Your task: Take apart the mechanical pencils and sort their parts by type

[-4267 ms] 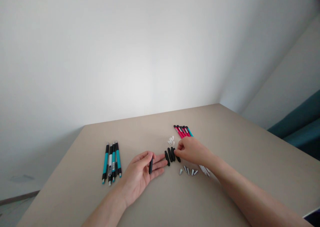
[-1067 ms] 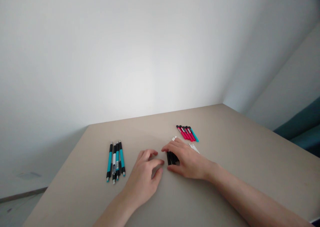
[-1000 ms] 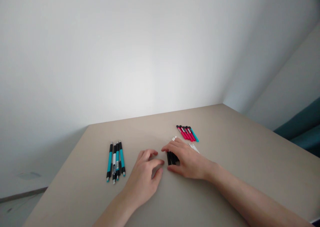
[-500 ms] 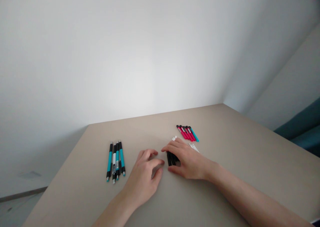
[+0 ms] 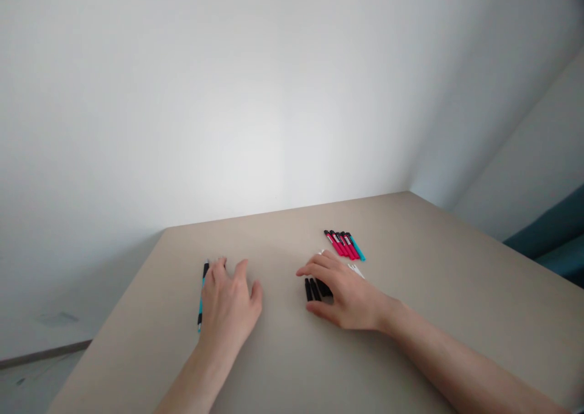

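The left hand is above the pens on the left part of the table, with its fingers spread and its thumb apart; one teal and black pen shows along its outer edge, and I cannot tell if the hand touches it. The right hand is curved over the black pieces, thumb and fingers apart on either side; whether it presses them, I cannot tell. Behind this hand lie white sticks and, farther, a row of pink barrels beside one teal barrel.
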Tool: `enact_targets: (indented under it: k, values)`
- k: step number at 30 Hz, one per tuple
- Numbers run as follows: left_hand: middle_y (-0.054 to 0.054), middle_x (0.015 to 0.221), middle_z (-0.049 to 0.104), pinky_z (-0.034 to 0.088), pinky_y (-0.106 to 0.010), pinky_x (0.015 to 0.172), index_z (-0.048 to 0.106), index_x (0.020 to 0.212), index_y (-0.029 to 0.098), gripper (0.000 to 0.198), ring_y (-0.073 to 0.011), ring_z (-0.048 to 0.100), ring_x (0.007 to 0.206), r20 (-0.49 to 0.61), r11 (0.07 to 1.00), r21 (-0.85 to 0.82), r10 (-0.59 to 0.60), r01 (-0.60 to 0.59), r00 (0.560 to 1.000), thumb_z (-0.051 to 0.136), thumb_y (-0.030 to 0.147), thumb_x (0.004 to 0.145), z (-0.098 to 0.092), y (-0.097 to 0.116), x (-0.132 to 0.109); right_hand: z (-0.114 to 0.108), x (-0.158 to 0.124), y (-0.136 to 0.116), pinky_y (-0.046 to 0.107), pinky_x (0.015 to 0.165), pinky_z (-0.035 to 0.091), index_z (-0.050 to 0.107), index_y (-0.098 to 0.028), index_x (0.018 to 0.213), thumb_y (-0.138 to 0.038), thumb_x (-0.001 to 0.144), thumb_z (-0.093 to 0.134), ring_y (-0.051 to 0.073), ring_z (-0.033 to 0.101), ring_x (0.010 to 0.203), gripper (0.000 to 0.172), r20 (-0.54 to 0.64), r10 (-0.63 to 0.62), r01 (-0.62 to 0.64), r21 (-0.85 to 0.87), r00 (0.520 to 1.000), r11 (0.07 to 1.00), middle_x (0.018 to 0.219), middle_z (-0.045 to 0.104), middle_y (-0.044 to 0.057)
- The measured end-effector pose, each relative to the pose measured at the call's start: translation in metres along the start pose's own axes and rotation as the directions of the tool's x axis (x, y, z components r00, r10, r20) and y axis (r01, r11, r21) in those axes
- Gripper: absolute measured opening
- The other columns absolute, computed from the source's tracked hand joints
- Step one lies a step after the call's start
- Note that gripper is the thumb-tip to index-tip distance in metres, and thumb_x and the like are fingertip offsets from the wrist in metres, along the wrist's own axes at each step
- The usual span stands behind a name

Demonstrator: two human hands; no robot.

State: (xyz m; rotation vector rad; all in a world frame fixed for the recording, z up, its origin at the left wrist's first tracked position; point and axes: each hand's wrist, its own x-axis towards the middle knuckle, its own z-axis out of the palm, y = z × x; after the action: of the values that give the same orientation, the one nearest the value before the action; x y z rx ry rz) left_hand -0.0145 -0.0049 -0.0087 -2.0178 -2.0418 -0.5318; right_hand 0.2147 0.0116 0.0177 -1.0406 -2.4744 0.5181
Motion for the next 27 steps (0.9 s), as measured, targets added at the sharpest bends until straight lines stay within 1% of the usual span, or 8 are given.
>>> enact_targets:
  k: [3, 6, 8, 14, 19, 22, 24, 27]
  values:
    - [-0.024, 0.115, 0.05, 0.041, -0.05, 0.092, 0.065, 0.108, 0.007, 0.035, -0.0368, 0.05, 0.11, 0.081, 0.999, -0.042, 0.036, -0.033, 0.996, 0.05, 0.025, 0.082, 0.005, -0.002, -0.001, -0.001, 0.0, -0.001, 0.036, 0.088, 0.041, 0.059, -0.019, 0.111, -0.024, 0.074, 0.066, 0.022, 0.049, 0.098, 0.038, -0.03, -0.005, 0.006, 0.022, 1.0, 1.0, 0.103, 0.058, 0.008]
    - [-0.022, 0.12, 0.049, 0.042, -0.046, 0.094, 0.067, 0.104, 0.01, 0.032, -0.034, 0.05, 0.112, 0.071, 0.988, -0.138, 0.081, -0.071, 0.994, 0.047, 0.024, 0.084, 0.007, 0.001, -0.001, -0.002, 0.0, -0.002, 0.035, 0.086, 0.041, 0.059, -0.019, 0.109, -0.023, 0.075, 0.065, 0.022, 0.049, 0.097, 0.035, -0.049, -0.014, 0.016, 0.038, 0.999, 0.999, 0.102, 0.059, 0.008]
    - [-0.02, 0.119, 0.051, 0.043, -0.044, 0.093, 0.067, 0.104, 0.011, 0.031, -0.0321, 0.052, 0.111, 0.048, 0.985, -0.152, 0.095, -0.087, 0.994, 0.047, 0.022, 0.084, 0.007, 0.003, -0.002, -0.002, 0.0, -0.003, 0.035, 0.086, 0.041, 0.059, -0.019, 0.109, -0.023, 0.076, 0.065, 0.022, 0.049, 0.097, 0.034, -0.054, -0.017, 0.019, 0.042, 0.998, 0.999, 0.101, 0.059, 0.008]
    - [-0.017, 0.11, 0.059, 0.045, -0.046, 0.085, 0.068, 0.102, 0.014, 0.03, -0.0316, 0.055, 0.102, 0.121, 0.996, 0.078, 0.033, -0.043, 0.992, 0.046, 0.015, 0.081, 0.0, -0.002, 0.0, -0.002, 0.0, -0.002, 0.035, 0.085, 0.041, 0.06, -0.019, 0.107, -0.022, 0.076, 0.064, 0.022, 0.05, 0.095, 0.032, -0.053, -0.02, 0.023, 0.04, 0.998, 0.999, 0.1, 0.059, 0.008]
    - [-0.012, 0.096, 0.065, 0.045, -0.045, 0.079, 0.07, 0.1, 0.019, 0.03, -0.0311, 0.056, 0.092, 0.187, 0.986, 0.167, -0.025, -0.007, 0.982, 0.047, 0.013, 0.081, -0.004, -0.005, 0.003, -0.001, -0.001, -0.001, 0.035, 0.083, 0.042, 0.06, -0.019, 0.105, -0.021, 0.077, 0.064, 0.022, 0.05, 0.094, 0.029, -0.069, -0.031, 0.034, 0.045, 0.997, 0.998, 0.098, 0.06, 0.008]
    - [-0.011, 0.094, 0.066, 0.045, -0.046, 0.077, 0.065, 0.112, 0.02, 0.036, -0.0318, 0.057, 0.091, 0.176, 0.985, 0.173, -0.029, -0.001, 0.984, 0.047, 0.011, 0.081, -0.004, -0.005, 0.003, 0.0, -0.001, 0.0, 0.034, 0.082, 0.042, 0.061, -0.019, 0.103, -0.02, 0.078, 0.062, 0.021, 0.051, 0.092, 0.025, -0.098, -0.032, 0.037, 0.054, 0.995, 0.998, 0.096, 0.061, 0.007]
    - [-0.012, 0.093, 0.066, 0.046, -0.044, 0.075, 0.058, 0.12, 0.017, 0.041, -0.0315, 0.058, 0.09, 0.152, 0.99, 0.141, -0.047, 0.025, 0.987, 0.046, 0.009, 0.081, -0.004, -0.005, 0.003, 0.001, -0.001, 0.001, 0.034, 0.081, 0.042, 0.061, -0.019, 0.102, -0.018, 0.079, 0.06, 0.021, 0.052, 0.09, 0.023, -0.117, -0.013, 0.021, 0.064, 0.993, 0.998, 0.095, 0.062, 0.007]
    - [-0.013, 0.093, 0.064, 0.047, -0.042, 0.075, 0.057, 0.117, 0.011, 0.037, -0.0286, 0.059, 0.089, 0.063, 1.0, -0.025, -0.003, 0.004, 0.998, 0.04, 0.007, 0.085, -0.003, -0.005, 0.004, 0.003, -0.001, 0.004, 0.034, 0.082, 0.043, 0.056, -0.02, 0.114, -0.019, 0.081, 0.057, 0.021, 0.053, 0.092, 0.033, -0.152, 0.044, -0.03, 0.094, 0.987, 0.995, 0.096, 0.062, 0.007]
